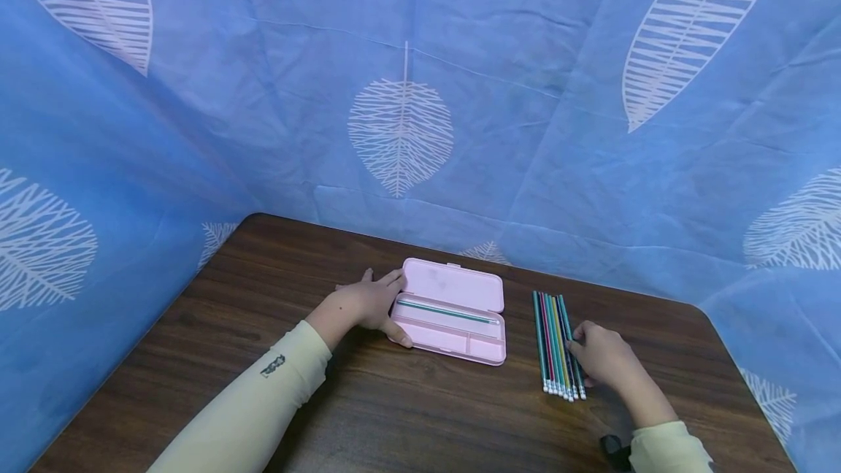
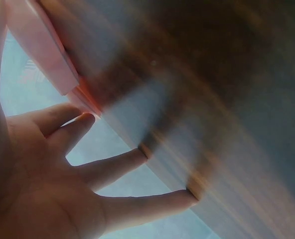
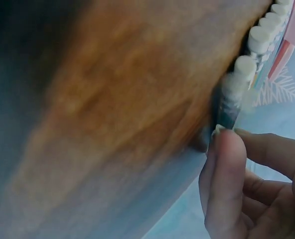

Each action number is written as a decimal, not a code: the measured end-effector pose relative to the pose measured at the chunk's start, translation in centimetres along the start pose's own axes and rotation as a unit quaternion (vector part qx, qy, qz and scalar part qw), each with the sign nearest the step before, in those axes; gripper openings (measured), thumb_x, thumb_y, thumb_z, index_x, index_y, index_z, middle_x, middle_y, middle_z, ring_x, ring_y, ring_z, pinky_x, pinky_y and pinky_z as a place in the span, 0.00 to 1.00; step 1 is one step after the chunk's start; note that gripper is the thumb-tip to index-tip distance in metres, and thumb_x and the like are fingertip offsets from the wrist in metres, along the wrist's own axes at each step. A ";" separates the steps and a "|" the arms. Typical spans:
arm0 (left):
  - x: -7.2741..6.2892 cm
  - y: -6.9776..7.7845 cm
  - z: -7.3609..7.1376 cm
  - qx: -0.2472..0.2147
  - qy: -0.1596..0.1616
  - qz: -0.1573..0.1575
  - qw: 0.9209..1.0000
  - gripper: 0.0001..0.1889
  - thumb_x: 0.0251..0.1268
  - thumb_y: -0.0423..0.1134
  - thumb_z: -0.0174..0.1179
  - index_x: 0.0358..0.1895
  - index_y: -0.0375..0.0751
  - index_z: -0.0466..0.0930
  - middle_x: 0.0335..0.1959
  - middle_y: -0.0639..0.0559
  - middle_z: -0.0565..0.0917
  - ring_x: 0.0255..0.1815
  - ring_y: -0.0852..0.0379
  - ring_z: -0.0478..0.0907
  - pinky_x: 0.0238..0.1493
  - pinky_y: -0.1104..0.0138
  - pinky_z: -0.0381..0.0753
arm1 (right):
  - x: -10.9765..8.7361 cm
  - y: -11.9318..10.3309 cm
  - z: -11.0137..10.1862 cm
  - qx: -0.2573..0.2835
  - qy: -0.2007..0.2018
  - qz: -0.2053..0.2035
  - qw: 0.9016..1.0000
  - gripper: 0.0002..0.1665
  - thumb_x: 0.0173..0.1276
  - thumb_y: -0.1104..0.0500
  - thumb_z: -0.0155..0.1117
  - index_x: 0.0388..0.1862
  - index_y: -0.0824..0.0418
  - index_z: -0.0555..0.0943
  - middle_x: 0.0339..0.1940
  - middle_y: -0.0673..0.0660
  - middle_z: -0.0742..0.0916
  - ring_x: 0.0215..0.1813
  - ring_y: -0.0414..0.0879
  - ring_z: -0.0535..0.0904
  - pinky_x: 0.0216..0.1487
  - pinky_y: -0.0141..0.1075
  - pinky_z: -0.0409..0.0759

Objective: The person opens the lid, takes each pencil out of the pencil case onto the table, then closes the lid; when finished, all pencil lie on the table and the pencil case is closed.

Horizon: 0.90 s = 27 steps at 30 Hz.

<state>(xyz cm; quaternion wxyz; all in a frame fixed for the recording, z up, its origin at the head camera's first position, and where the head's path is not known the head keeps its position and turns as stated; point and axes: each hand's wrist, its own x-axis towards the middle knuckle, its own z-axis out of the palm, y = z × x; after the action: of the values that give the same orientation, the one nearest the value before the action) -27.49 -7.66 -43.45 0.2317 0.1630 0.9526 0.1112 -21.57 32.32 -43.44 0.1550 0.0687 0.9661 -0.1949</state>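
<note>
A pink pencil case (image 1: 482, 350) lies on the table with its lid folded back, and one green pencil (image 1: 447, 312) is inside its upper compartment. My left hand (image 1: 368, 305) rests at the case's left end with fingers spread, the thumb by the near corner. In the left wrist view the case (image 2: 40, 45) shows beside the straight fingers (image 2: 147, 209). To the right lies a row of several pencils (image 1: 555, 345), white erasers toward me. My right hand (image 1: 604, 356) pinches the outermost dark green pencil (image 3: 227, 119) on the row's right side, thumb and fingertip together.
The dark wooden table (image 1: 420, 422) has its far edge against a blue cloth (image 1: 525, 166) with white leaf prints. A black band (image 1: 615, 451) sits at the right wrist.
</note>
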 end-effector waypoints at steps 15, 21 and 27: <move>-0.3 0.2 -0.2 0.001 0.002 0.001 1.000 0.67 0.52 0.75 0.74 0.89 0.51 0.47 0.92 0.56 0.45 0.90 0.28 0.43 0.71 0.17 0.58 | -0.4 -0.6 0.0 -0.007 -0.003 -0.001 1.000 0.19 0.86 0.60 0.53 0.59 0.77 0.75 0.27 0.59 0.86 0.23 0.44 0.84 0.26 0.36 0.86; -0.2 0.2 -0.2 -0.001 0.003 0.003 1.000 0.67 0.52 0.75 0.74 0.89 0.51 0.47 0.92 0.56 0.45 0.91 0.28 0.42 0.71 0.17 0.58 | -0.4 -0.7 -0.1 -0.007 0.000 -0.002 1.000 0.21 0.85 0.59 0.54 0.62 0.78 0.74 0.29 0.60 0.86 0.24 0.45 0.84 0.26 0.37 0.86; -0.2 0.1 -0.1 0.001 0.004 0.008 1.000 0.67 0.52 0.75 0.74 0.89 0.50 0.47 0.92 0.55 0.45 0.90 0.27 0.43 0.71 0.17 0.59 | -0.8 -1.7 -0.3 -0.042 0.037 -0.040 0.998 0.21 0.84 0.57 0.56 0.60 0.76 0.77 0.24 0.56 0.84 0.21 0.44 0.78 0.23 0.39 0.77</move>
<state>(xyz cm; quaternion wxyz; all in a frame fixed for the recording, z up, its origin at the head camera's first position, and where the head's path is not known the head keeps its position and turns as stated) -27.36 -7.67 -43.21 0.2265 0.1708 0.9523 0.1125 -21.26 30.82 -42.34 0.1141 0.0309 0.9804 -0.1573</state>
